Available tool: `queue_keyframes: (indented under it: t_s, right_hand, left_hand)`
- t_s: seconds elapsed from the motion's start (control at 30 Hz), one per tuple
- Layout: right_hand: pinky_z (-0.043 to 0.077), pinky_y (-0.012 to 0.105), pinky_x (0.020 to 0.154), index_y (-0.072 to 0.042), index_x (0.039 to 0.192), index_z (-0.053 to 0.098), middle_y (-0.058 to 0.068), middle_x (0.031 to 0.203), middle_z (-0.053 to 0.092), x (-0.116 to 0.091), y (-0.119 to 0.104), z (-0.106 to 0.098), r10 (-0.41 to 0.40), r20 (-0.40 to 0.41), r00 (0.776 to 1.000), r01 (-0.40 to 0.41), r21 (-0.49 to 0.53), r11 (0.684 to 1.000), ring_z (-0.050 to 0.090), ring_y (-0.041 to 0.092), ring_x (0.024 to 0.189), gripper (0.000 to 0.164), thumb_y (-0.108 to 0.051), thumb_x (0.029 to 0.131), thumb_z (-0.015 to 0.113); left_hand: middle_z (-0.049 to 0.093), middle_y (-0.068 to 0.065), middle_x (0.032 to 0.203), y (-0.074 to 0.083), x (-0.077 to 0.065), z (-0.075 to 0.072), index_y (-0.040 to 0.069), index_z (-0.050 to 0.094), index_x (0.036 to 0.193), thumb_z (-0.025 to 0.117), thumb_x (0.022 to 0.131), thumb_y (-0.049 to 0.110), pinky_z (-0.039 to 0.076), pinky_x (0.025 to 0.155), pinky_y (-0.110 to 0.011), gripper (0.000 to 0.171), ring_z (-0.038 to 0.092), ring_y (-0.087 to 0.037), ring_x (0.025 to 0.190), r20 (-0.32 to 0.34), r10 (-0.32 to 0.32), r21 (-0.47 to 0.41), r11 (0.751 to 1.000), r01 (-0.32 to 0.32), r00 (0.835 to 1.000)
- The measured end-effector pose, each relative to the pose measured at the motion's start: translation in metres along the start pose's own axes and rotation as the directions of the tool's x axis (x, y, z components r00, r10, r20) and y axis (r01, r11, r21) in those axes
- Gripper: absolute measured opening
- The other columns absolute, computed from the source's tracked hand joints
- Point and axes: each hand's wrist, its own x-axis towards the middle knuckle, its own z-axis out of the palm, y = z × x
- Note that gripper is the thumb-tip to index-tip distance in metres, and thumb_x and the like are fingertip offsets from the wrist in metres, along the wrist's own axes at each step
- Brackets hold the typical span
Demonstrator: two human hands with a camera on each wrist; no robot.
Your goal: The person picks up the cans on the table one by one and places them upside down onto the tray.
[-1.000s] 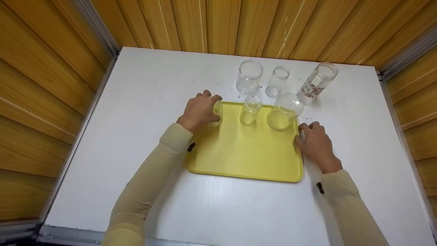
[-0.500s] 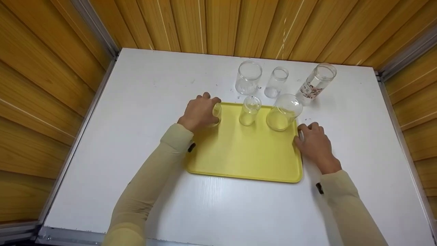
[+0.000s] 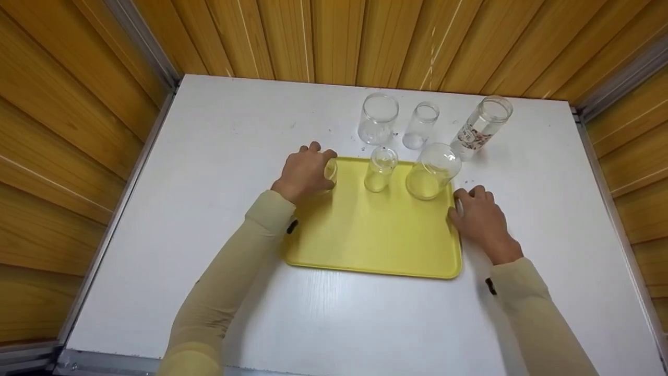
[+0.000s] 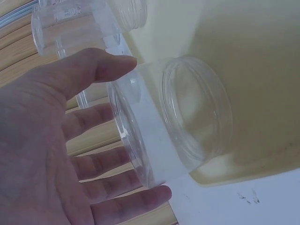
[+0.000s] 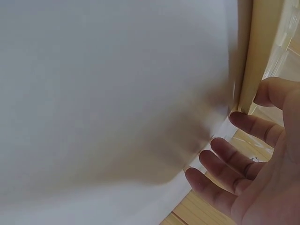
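My left hand [image 3: 303, 172] holds a clear wide jar [image 4: 161, 122] at the far left corner of the yellow tray [image 3: 381, 235]. Thumb and fingers curve round the jar near its flat base, and its threaded mouth faces down to the tray. At the tray's right edge, my right hand [image 3: 481, 220] pinches the rim between thumb and index finger; its other fingers are bent over the white table. A slim clear jar [image 3: 380, 171] and a large clear jar [image 3: 432, 172] stand along the tray's far side, both upside down.
Behind the tray, a wide clear jar [image 3: 378, 120], a slim clear jar [image 3: 420, 126] and a tall jar with a floral print [image 3: 481, 128] stand mouth up on the white table [image 3: 219, 156]. Wood-patterned walls [image 3: 334, 42] enclose the back and sides.
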Motion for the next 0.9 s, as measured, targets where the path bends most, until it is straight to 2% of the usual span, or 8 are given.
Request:
queue_keyframes:
  t_s: [0.27,0.6,0.9]
  right_hand:
    - [0.048,0.066,0.082,0.005,0.142,0.054,0.033,0.130,0.045,0.0001,-0.0003,0.0024,-0.031,-0.007,0.999,0.031,-0.034,0.999,0.045,0.053,0.115,0.047,-0.027,0.107,0.053]
    - [0.049,0.067,0.080,0.002,0.144,0.054,0.033,0.129,0.046,-0.0019,0.0002,-0.0029,-0.032,0.025,0.999,0.033,-0.076,0.997,0.047,0.052,0.112,0.048,-0.031,0.109,0.053]
    - [0.049,0.068,0.082,0.001,0.148,0.050,0.034,0.133,0.043,-0.0036,0.0016,-0.0011,-0.012,0.042,0.999,0.016,-0.084,0.996,0.045,0.053,0.117,0.051,-0.033,0.110,0.051]
  left_hand:
    - [0.061,-0.019,0.134,-0.0025,-0.0012,0.0000,0.015,0.065,0.146,0.075,0.090,0.025,0.058,0.082,-0.052,0.058,0.061,-0.037,0.109,-0.016,-0.005,0.006,1.000,0.005,1.000]
    - [0.060,-0.018,0.133,-0.0014,0.0023,0.0003,0.017,0.064,0.146,0.076,0.089,0.026,0.057,0.084,-0.052,0.059,0.060,-0.037,0.111,-0.002,-0.021,0.003,1.000,0.021,1.000]
    - [0.060,-0.018,0.135,0.0013,0.0034,-0.0012,0.016,0.062,0.148,0.076,0.090,0.027,0.056,0.086,-0.053,0.061,0.060,-0.037,0.113,0.005,-0.015,0.012,1.000,0.015,1.000]
